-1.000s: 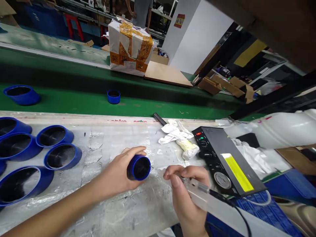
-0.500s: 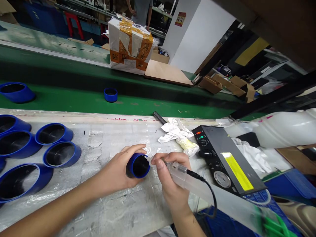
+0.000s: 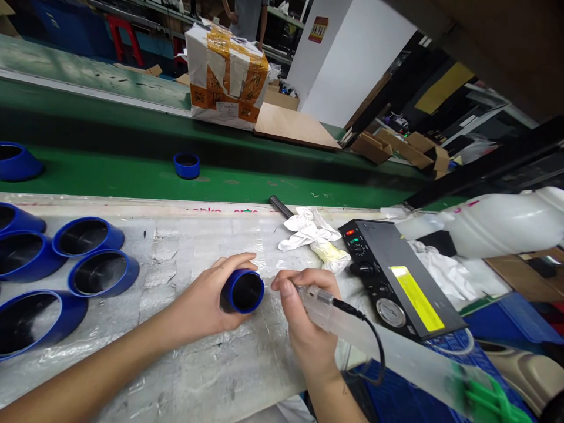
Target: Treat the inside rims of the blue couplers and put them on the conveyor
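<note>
My left hand [image 3: 215, 296] is wrapped round a short cylinder [image 3: 242, 292] with a blue rim and a dark inside, its opening tilted toward me. In my right hand [image 3: 308, 311] is a translucent dispensing syringe [image 3: 374, 338], with a green fitting at its rear and a black cable beside the grip. Its tip points at the right side of the blue rim; whether they touch I cannot tell. To the left, several blue-rimmed rings [image 3: 103, 274] with dark insides stand on the plastic-covered table [image 3: 176, 376].
A black dispenser controller [image 3: 403, 282] with a gauge stands at right, beside crumpled white cloths [image 3: 308, 229] and a large white bottle [image 3: 506, 226]. Behind runs a green conveyor [image 3: 110, 179] with a small blue ring [image 3: 187, 165] and a taped box [image 3: 227, 76]. Someone stands beyond.
The whole view has shifted slightly. The syringe tip shows a little farther from the rim, and the cylinder is turned slightly in my left hand.
</note>
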Demonstrator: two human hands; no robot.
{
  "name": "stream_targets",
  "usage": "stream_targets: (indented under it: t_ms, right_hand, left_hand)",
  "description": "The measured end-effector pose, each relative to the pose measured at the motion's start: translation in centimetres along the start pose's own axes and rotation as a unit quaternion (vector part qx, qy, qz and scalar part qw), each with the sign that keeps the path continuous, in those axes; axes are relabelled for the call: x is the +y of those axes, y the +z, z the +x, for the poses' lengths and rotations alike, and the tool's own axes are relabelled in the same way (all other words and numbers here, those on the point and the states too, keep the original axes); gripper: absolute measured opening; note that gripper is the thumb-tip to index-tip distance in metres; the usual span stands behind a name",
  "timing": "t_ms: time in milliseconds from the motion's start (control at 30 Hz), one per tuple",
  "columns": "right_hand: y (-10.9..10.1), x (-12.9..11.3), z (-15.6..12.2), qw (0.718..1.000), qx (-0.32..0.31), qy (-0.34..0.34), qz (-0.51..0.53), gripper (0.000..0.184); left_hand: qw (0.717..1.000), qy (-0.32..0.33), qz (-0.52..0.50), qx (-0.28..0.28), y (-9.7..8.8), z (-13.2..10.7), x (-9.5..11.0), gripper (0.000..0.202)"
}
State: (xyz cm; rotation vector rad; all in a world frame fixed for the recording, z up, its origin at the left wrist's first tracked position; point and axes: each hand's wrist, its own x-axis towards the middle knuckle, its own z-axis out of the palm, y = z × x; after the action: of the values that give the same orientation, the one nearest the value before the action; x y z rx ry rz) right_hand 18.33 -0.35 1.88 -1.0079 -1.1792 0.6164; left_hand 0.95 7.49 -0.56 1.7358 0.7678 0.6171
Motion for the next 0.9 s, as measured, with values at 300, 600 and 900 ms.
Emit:
stream_targets:
  t_ms: [300,600,900]
  right_hand:
    - [-0.5,-0.3,-0.1,1.0,0.003,0.0,-0.02,0.015]
    - [-0.7,-0.6,-0.5,1.0,0.0,0.0,-0.029,0.022]
    - [-1.0,-0.5,-0.9,0.999,-0.002,-0.009,-0.045,0.022]
  left_hand:
    - [1.0,0.002,0.01,0.001,0.0,0.0,-0.1,0.076]
    - [1.0,0.01,0.022,0.001,0.0,0.1,-0.1,0.075]
    - [0.999,0.016,0.037,0.001,0.0,0.0,-0.2,0.076]
